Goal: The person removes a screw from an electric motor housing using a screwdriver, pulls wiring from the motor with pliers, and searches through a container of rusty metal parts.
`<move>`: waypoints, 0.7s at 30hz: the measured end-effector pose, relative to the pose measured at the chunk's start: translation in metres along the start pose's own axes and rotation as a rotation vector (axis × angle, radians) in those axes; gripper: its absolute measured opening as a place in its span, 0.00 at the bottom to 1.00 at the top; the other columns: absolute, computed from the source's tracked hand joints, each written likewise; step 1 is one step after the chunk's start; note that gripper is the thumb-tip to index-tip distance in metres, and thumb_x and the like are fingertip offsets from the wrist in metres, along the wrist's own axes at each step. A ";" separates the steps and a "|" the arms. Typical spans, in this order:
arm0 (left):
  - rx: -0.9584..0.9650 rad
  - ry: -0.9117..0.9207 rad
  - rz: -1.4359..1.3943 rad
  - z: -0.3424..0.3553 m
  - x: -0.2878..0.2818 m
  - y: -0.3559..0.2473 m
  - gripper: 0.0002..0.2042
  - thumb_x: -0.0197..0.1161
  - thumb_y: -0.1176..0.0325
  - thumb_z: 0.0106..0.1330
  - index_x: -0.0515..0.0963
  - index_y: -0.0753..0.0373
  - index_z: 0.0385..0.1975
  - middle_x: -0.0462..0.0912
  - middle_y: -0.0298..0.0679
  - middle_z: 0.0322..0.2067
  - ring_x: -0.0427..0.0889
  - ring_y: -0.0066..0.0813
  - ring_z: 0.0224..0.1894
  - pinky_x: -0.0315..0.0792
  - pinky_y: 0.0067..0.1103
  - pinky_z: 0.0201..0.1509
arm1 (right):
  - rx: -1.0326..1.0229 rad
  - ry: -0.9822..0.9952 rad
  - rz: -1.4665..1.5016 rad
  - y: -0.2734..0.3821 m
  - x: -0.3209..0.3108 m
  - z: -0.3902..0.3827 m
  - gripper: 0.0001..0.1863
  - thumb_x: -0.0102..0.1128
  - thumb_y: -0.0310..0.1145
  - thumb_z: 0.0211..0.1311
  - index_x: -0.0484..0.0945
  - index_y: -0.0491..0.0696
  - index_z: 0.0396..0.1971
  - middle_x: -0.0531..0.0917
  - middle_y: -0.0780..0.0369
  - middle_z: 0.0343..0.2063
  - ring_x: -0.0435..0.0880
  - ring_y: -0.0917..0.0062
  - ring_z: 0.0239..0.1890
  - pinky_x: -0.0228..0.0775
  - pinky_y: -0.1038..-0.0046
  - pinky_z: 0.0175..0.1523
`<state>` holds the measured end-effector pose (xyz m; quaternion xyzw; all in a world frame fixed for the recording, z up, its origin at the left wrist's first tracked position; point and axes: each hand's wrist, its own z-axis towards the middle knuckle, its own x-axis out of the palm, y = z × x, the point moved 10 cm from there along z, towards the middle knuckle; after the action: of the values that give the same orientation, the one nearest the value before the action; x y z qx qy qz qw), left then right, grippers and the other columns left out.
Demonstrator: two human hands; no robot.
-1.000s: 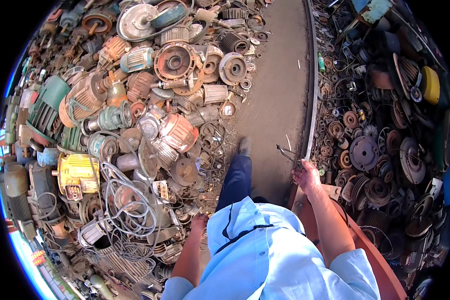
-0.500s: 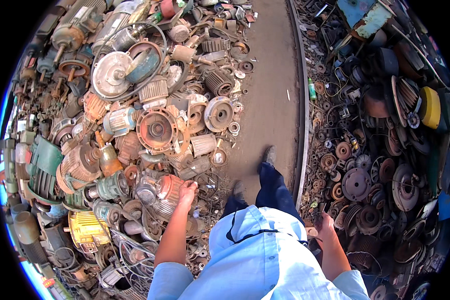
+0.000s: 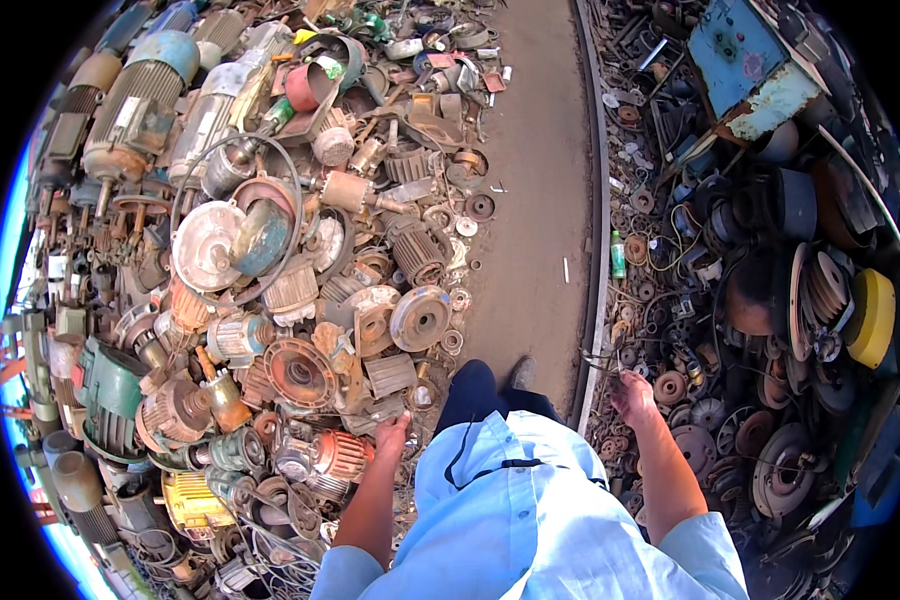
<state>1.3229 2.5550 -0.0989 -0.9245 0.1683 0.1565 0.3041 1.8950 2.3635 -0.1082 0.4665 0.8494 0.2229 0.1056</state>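
Carrying bit, I reckon: right hand (image 3: 633,398) grips some thin metal thing (image 3: 602,358); left hand (image 3: 392,432), can't tell if it's empty. Next move probably needs careful footing on the path (image 3: 530,200).

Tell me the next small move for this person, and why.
Likely a short step forward along the middle of the brown path: a shoe points up it, scrap metal parts crowd its left edge, a metal rail lines its right, and the right hand holds a thin dark object.
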 end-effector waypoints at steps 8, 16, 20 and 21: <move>0.131 0.017 0.219 0.121 0.087 -0.112 0.14 0.64 0.62 0.60 0.82 0.71 0.25 0.82 0.48 0.20 0.80 0.38 0.25 0.72 0.33 0.34 | 0.006 -0.021 -0.063 0.155 0.042 0.097 0.07 0.52 0.35 0.71 0.76 0.52 0.43 0.82 0.64 0.31 0.82 0.71 0.30 0.76 0.71 0.31; 0.189 -0.078 0.367 0.230 0.122 -0.287 0.22 0.67 0.71 0.56 0.76 0.71 0.51 0.85 0.52 0.42 0.84 0.46 0.41 0.76 0.31 0.47 | 0.119 -0.252 0.022 0.272 0.025 0.106 0.11 0.57 0.44 0.71 0.78 0.53 0.33 0.81 0.66 0.23 0.79 0.75 0.21 0.73 0.74 0.24; 0.178 0.007 -0.071 0.259 0.161 -0.449 0.19 0.68 0.71 0.61 0.76 0.69 0.51 0.84 0.40 0.36 0.81 0.25 0.36 0.75 0.23 0.43 | 0.194 -0.349 -0.030 0.322 0.052 0.129 0.08 0.57 0.40 0.72 0.76 0.52 0.39 0.77 0.65 0.24 0.78 0.75 0.21 0.72 0.72 0.24; 0.200 0.011 -0.107 0.268 0.166 -0.475 0.17 0.67 0.71 0.63 0.77 0.68 0.50 0.84 0.39 0.36 0.81 0.25 0.35 0.75 0.23 0.42 | 0.196 -0.315 -0.035 0.332 0.054 0.147 0.08 0.56 0.40 0.72 0.76 0.52 0.40 0.78 0.64 0.25 0.78 0.74 0.21 0.73 0.72 0.24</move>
<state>1.6144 3.0438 -0.1272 -0.8981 0.1350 0.1174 0.4018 2.1701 2.6044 -0.0777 0.4889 0.8480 0.0616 0.1951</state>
